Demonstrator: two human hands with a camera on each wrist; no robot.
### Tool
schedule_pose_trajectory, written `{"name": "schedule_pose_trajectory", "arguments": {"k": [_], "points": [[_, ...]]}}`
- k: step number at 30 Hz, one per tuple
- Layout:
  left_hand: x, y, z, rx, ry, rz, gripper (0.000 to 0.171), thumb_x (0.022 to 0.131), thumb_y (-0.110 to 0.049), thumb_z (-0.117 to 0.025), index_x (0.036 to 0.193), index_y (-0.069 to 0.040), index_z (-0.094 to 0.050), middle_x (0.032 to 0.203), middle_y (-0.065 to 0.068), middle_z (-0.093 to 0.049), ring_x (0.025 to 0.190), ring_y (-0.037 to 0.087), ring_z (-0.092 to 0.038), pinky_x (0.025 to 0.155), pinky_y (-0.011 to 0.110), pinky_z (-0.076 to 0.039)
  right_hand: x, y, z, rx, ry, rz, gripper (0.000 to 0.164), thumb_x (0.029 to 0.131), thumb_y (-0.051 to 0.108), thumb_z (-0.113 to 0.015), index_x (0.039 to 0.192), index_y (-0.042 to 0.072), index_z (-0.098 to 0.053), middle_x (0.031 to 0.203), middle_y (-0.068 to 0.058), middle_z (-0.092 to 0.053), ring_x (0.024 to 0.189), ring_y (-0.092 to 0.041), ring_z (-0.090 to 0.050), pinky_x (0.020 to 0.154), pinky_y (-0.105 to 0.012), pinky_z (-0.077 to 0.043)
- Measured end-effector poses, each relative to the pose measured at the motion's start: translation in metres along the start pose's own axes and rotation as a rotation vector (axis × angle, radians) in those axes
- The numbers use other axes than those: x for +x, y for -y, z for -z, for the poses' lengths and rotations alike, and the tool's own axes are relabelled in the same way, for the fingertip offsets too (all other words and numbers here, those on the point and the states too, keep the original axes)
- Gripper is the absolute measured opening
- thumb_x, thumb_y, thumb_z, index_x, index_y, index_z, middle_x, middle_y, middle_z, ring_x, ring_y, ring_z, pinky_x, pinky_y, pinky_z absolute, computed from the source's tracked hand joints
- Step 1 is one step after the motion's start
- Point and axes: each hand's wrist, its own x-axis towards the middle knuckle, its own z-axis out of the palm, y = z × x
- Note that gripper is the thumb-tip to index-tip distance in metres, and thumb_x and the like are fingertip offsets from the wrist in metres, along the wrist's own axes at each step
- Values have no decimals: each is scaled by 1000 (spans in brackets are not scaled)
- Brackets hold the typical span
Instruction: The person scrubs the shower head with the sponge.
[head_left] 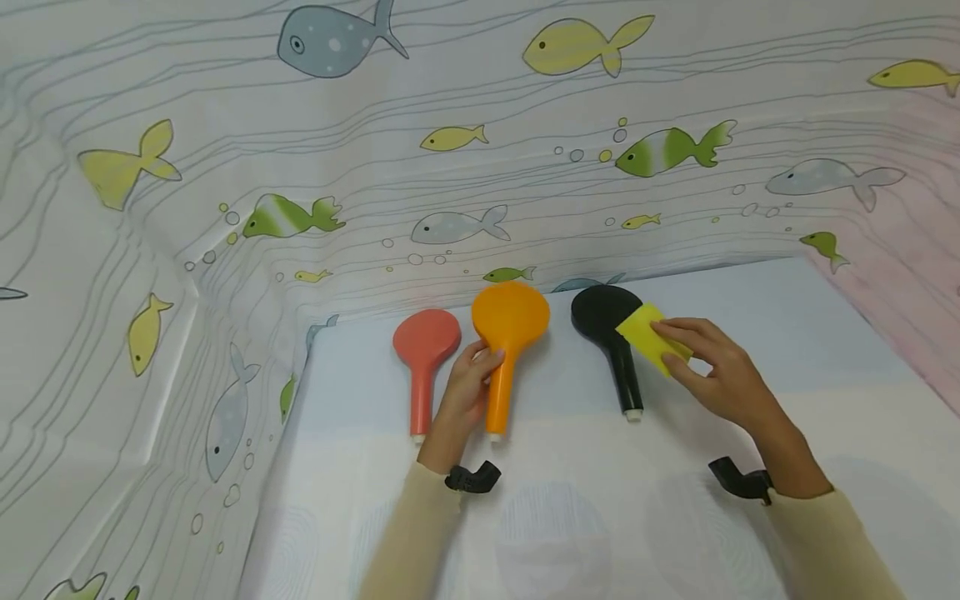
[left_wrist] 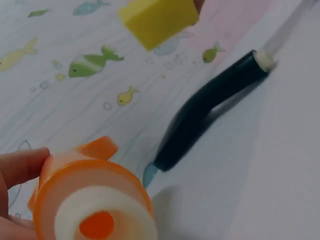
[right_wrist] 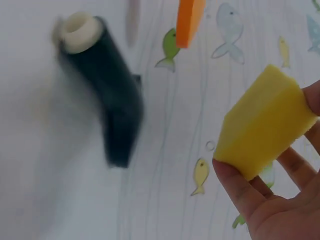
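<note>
Nearest the viewer, two cream sleeves (head_left: 408,533) reached in over a pale bench (head_left: 570,454) patterned with faint circles; a black wrist mount (head_left: 472,477) sat at the left cuff and a similar one at the right. Beyond the cuffs, the hands were well apart, each holding an object. The left hand (head_left: 467,387) gripped the orange shower head (head_left: 512,317) at the top of its handle, the round head pointing away from the person; the left wrist view showed the handle's white, hollow end (left_wrist: 95,196) close up. The right hand (head_left: 723,375) pinched a yellow sponge (head_left: 651,337) between thumb and fingertips, raised above the bench. In the head view the sponge overlapped the edge of the black shower head (head_left: 600,310), but the right wrist view showed the two apart. The black shower head lay between the hands, and the red shower head (head_left: 426,337) lay just left of the left hand. Farthest off rose a white backdrop (head_left: 360,158) printed with wavy lines and fish.
</note>
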Motion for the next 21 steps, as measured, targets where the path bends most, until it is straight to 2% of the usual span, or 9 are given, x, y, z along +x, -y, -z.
{"name": "schedule_pose_trajectory", "arguments": {"k": [5, 8, 10, 15, 18, 21], "points": [[-26, -11, -9, -42, 140, -24, 42, 96, -9, -64, 134, -12, -48, 120, 2, -66, 98, 15, -60, 86, 26, -52, 22, 22, -12, 65, -40, 61, 57, 85, -4, -71, 137, 16, -62, 136, -9, -58, 121, -29, -53, 95, 0, -34], [-37, -15, -15, -48, 186, -46, 38, 97, -8, -62, 132, -14, -49, 117, 0, -66, 98, 16, -60, 86, 27, -51, 34, 37, -25, 110, -45, 112, 56, 85, -4, -71, 137, 16, -62, 138, -10, -55, 123, -29, -50, 95, -4, -36], [-41, -15, -19, -50, 201, -57, 37, 98, -6, -60, 132, -14, -50, 116, 0, -66, 98, 16, -60, 86, 27, -51, 43, 46, -36, 123, -53, 170, 56, 84, -3, -72, 136, 16, -63, 139, -11, -54, 123, -30, -49, 95, -12, -41], [-49, -15, -23, -16, 236, -55, 38, 98, -6, -59, 133, -14, -48, 120, 3, -65, 98, 17, -60, 85, 28, -52, 56, 58, -61, 83, -71, 330, 48, 82, 4, -75, 129, 14, -67, 136, -16, -56, 121, -37, -47, 96, -47, -44], [-53, -17, -25, 11, 249, -58, 39, 98, -7, -60, 134, -14, -47, 122, 4, -64, 98, 18, -60, 85, 28, -52, 56, 60, -68, 55, -84, 377, 41, 85, 13, -77, 125, 14, -70, 133, -17, -57, 122, -39, -47, 100, -55, -42], [-55, -20, -27, 20, 263, -76, 40, 97, -7, -60, 135, -13, -46, 123, 5, -63, 98, 19, -60, 85, 29, -53, 57, 61, -68, 40, -107, 389, 37, 89, 27, -76, 123, 14, -71, 131, -16, -58, 127, -41, -46, 106, -56, -40]]}}
